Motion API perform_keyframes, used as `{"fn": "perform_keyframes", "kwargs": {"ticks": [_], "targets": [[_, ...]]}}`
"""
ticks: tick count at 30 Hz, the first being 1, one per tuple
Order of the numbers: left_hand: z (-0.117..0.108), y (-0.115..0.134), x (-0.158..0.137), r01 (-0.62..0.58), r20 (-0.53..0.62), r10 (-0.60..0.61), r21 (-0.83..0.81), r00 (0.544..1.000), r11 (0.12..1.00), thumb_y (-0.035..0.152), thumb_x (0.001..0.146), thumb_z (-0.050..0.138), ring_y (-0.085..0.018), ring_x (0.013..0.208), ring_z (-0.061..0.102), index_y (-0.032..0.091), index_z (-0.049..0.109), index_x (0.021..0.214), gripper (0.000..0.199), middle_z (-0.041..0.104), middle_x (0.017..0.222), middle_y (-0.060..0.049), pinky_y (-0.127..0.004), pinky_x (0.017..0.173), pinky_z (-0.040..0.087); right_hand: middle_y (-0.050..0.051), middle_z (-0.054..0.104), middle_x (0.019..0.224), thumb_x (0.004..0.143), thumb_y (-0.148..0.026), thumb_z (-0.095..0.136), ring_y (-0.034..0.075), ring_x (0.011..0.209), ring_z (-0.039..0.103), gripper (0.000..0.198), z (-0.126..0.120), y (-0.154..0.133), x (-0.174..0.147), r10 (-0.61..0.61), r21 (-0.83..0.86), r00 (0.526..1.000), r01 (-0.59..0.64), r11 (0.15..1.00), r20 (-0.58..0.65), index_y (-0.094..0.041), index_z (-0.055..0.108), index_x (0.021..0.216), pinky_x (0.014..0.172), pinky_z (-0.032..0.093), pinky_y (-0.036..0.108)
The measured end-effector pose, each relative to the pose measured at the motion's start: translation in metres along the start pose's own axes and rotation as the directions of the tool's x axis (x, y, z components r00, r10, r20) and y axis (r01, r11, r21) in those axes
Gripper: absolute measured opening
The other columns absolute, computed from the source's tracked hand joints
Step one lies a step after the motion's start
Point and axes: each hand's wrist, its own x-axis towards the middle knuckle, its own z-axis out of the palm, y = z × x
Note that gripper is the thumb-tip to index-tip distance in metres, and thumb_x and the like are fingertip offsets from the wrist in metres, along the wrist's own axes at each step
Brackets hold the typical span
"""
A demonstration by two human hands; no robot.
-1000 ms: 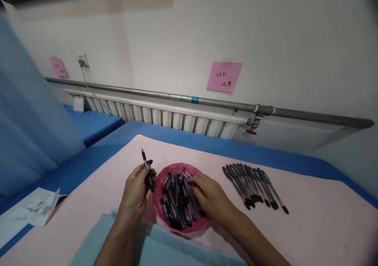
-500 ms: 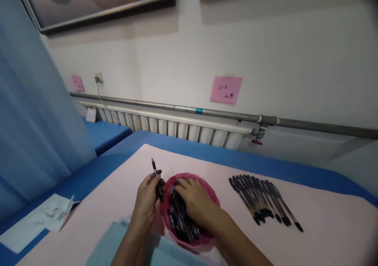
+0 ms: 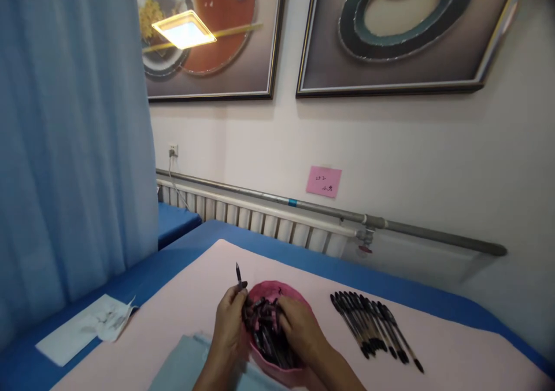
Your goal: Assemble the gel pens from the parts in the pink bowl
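Observation:
My left hand [image 3: 231, 310] is closed around a black pen [image 3: 238, 274], which stands nearly upright with its bare tip pointing up. Just right of it, a pink bowl [image 3: 273, 376] holds many dark pens and caps [image 3: 269, 340]. My right hand [image 3: 299, 324] reaches over the bowl's right side, its fingers curled down among these small dark pieces. What those fingertips grip is hidden and blurred. Further right, a slanting row of capped pens [image 3: 368, 321] lies side by side on the pink sheet [image 3: 182, 298].
A light blue cloth [image 3: 180, 362] lies in front of the bowl. White paper [image 3: 78, 327] rests at the left on the blue table [image 3: 173, 246]. A blue curtain [image 3: 78, 119] hangs at the left. Behind the table are a radiator [image 3: 255, 220] and a pipe [image 3: 433, 235].
The view has tilted up, showing more of the wall pictures. My right hand has drawn back toward the bowl's right side, uncovering more of the contents. My left hand still holds the pen.

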Motion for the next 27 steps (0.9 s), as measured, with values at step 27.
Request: {"fn": "perform_keyframes", "kwargs": {"ticks": [27], "targets": [[-0.049,-0.024,-0.091,-0.028,0.059,0.012,0.267,0.998,0.963,0.053,0.069,0.060,-0.013,0.051,0.049,0.015,0.065,0.099,0.049,0.056,0.060,0.001,-0.024,0.049,0.038,0.011,0.067,0.095,0.075,-0.009,0.041,0.022,0.092,0.059,0.028,0.000,-0.037,-0.013,0.171,0.215,0.982,-0.150,0.965,-0.083,-0.015,0.064,0.091,0.083,0.040,0.032]]}}
